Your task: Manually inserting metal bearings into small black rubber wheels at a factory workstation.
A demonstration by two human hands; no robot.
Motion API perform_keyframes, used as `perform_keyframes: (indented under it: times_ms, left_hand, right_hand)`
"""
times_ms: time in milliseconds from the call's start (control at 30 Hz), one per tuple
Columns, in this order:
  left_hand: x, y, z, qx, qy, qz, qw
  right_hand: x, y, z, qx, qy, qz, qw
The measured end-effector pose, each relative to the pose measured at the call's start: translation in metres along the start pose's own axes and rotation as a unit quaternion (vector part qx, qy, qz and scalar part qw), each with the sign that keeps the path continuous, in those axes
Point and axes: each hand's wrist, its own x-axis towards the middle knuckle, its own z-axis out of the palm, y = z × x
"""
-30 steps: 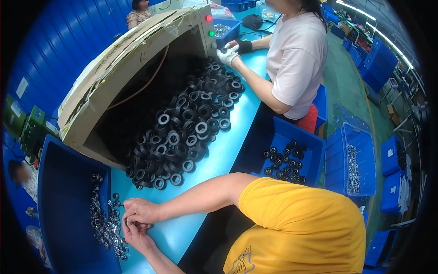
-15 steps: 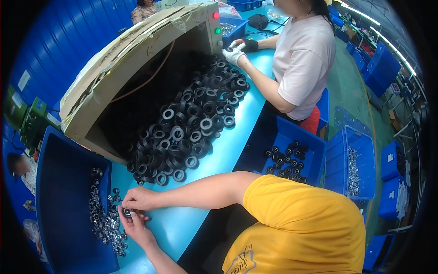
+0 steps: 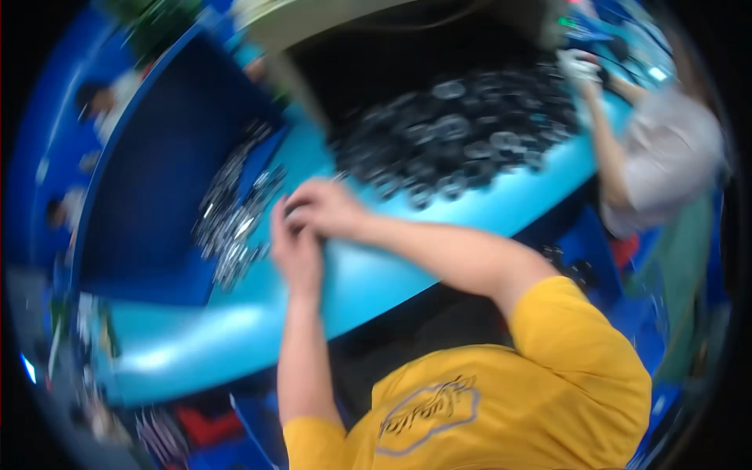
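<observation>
My left hand (image 3: 296, 254) and my right hand (image 3: 327, 208) meet above the light-blue table (image 3: 368, 294), both closed around a small black wheel (image 3: 293, 210). Only a dark bit of it shows between the fingers, and the picture is smeared by motion. Just left of my hands lie many shiny metal bearings (image 3: 239, 227), spilling from the mouth of a tilted blue bin (image 3: 149, 204) onto the table. Beyond my right hand spreads a heap of black rings (image 3: 439, 145).
A pale box-like housing (image 3: 301, 78) with a dark inside stands behind the rings. At the far right a co-worker in a light shirt (image 3: 666, 157) works with gloved hands (image 3: 581, 66). A blue bin (image 3: 599, 258) with black wheels sits below the table's edge at right.
My view has swung to the left, so the bin, the ring heap and the co-worker lie further right and higher. My hands stay together around the wheel, now with the right fingers over it.
</observation>
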Motion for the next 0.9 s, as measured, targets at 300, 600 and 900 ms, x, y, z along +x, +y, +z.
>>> perform_keyframes:
  times_ms: [300,600,900]
  left_hand:
    - [-0.006,0.007,-0.003,0.045,0.041,0.024,0.998]
    - [0.008,0.015,-0.014,-0.193,0.007,-0.142,0.971]
    - [0.007,-0.001,-0.002,-0.163,0.014,-0.055,0.985]
  right_hand:
    - [0.005,-0.007,-0.005,0.165,-0.125,0.126,0.97]
    - [0.015,0.004,-0.008,0.343,-0.18,0.173,0.906]
    - [0.011,-0.003,-0.003,0.233,-0.142,0.175,0.946]
